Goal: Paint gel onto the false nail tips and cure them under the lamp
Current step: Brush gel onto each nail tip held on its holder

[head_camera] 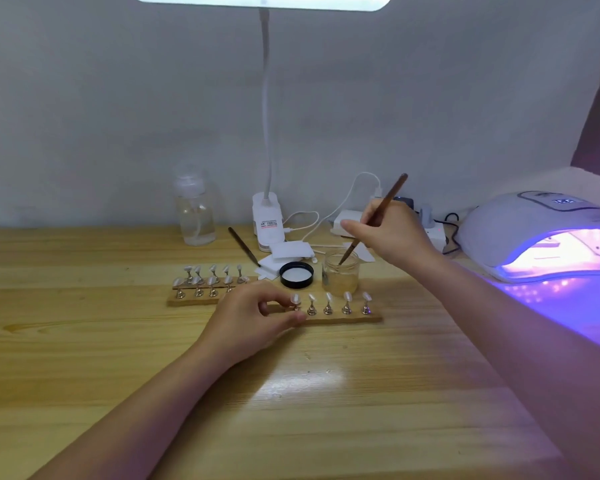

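The right hand (392, 230) pinches a thin brown wooden-handled brush (374, 220), its tip down in the small clear glass gel jar (341, 270). The left hand (253, 317) pinches the end stand of the near wooden strip of pale false nail tips (329, 306). These tips look light and easily knocked askew, so they are best steadied by the metal stand below the fingers, not by the tip.

Bare table (326, 393) in front; glass jar (341, 271) and black lid (296, 274) crowd the nail strip (340, 318).

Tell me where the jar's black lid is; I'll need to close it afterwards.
In the head view the black lid lies upside down on the wooden table, just left of the open glass jar and in front of the white pads.
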A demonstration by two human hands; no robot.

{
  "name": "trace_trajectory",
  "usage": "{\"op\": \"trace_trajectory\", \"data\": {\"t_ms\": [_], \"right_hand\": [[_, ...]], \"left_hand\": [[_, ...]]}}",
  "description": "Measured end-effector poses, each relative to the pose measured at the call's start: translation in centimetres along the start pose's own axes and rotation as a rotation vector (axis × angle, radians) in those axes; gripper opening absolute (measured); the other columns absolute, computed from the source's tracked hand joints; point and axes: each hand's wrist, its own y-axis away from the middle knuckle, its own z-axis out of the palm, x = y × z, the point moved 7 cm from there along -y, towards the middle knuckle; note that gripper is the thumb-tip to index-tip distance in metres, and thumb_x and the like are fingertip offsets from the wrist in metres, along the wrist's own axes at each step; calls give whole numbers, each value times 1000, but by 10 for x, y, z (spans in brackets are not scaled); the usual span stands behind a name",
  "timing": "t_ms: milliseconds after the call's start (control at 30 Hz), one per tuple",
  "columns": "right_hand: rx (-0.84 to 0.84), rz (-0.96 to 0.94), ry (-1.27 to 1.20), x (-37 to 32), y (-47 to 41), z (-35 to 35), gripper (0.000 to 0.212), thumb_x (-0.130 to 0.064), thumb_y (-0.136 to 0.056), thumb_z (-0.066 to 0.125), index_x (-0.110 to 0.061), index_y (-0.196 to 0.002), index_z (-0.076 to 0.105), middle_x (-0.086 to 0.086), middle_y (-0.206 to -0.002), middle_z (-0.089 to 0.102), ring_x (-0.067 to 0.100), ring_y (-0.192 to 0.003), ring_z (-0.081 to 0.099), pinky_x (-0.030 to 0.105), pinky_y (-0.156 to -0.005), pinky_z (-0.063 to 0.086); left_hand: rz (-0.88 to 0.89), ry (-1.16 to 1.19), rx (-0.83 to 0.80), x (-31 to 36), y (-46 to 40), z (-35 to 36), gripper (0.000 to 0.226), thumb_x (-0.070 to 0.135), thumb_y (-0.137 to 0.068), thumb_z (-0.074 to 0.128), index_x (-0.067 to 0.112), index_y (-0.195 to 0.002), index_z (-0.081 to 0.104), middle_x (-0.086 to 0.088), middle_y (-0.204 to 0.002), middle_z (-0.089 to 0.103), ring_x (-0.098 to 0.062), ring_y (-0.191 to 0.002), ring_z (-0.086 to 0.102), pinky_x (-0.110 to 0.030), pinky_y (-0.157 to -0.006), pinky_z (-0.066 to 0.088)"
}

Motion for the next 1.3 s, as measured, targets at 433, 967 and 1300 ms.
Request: {"op": "trace_trajectory", "data": {"t_ms": [433,967,1300], "right_hand": [[88,62,-213,30,6,-21,31,-24,-81,69,-18,-58,49,-15,-39,54,-7,-42,49,4,-42,33],[301,-206,-557,-21,72,-25,18,-29,-84,59,-20,-71,52,-2,-58,67,8,-37,53,14,-44,42],[116,-360,-394,-31,105,18,11,-20,-87,54,-25,-92,63,-8,-73,64,3,-63,63,12,-61,47]], "left_hand": [[-30,127,19,-2,-1,-1,14,13,-71,76,27,-70,72,14,-72,66,4,-61,52,-12,-62,39],[63,80,98,5,3,-3,15,14,-68,78,28,-69,72,12,-76,66,-8,-75,60,-23,-68,41],[-9,262,96,6,5,-10,23,8,-70,76,28,-62,69,14,-58,67,-9,-56,50,-9,-52,40]]}}
